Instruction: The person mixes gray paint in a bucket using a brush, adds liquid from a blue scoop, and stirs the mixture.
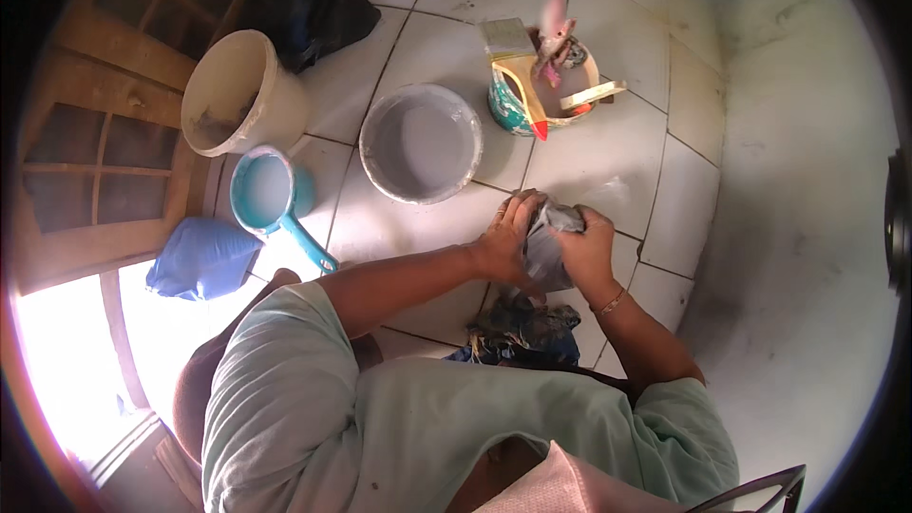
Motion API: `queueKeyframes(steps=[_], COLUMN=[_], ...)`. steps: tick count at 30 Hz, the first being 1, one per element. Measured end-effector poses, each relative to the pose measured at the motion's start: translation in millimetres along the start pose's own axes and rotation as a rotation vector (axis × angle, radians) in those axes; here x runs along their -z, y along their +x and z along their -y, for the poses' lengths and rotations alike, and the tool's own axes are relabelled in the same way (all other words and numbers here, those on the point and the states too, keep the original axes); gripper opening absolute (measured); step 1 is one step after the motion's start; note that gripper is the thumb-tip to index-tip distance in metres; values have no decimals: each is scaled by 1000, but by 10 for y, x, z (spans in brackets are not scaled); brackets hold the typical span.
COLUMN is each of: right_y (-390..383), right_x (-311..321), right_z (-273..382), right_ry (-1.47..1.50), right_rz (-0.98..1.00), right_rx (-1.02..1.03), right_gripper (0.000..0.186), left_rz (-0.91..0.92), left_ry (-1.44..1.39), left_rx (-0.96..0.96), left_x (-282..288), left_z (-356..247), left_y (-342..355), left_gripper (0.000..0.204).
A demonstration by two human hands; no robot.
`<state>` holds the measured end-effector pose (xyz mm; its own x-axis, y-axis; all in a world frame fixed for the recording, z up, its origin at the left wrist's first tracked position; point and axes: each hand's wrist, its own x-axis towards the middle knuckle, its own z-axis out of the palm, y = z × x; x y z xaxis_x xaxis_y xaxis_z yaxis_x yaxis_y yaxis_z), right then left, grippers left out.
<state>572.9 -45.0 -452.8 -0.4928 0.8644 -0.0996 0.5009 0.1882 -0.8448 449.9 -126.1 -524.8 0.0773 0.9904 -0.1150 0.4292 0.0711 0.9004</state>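
Observation:
Both of my hands grip a crumpled grey bag over the tiled floor. My left hand clasps its left side, fingers curled around the top. My right hand pinches the bag's upper right edge; a thin bracelet sits on that wrist. A dark patterned cloth lies bunched on the floor just below the bag. Straight ahead of my hands stands a grey bucket holding pale grey liquid.
A teal can holds putty knives, a brush and a pink rag. A cream bucket, a turquoise dipper with a handle, a blue bag and a wooden door frame lie left. A white wall rises right.

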Motion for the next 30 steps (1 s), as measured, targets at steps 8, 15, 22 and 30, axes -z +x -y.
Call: queueKeyframes(steps=[8, 15, 22, 30], right_y=[667, 1032, 1311, 1263], right_x=[-444, -409, -201, -306], right_z=[-380, -498, -903, -984], right_ry=[94, -251, -307, -181], right_rz=[-6, 191, 629, 551], right_rx=[29, 146, 268, 130], right_gripper=[16, 32, 108, 108], left_rz=[-217, -228, -196, -206], left_ry=[-27, 132, 51, 66], left_rx=[97, 147, 234, 135], left_x=[-36, -55, 129, 17], left_z=[571, 884, 878, 1172], left_y=[390, 565, 612, 687], left_gripper=[136, 124, 113, 108])
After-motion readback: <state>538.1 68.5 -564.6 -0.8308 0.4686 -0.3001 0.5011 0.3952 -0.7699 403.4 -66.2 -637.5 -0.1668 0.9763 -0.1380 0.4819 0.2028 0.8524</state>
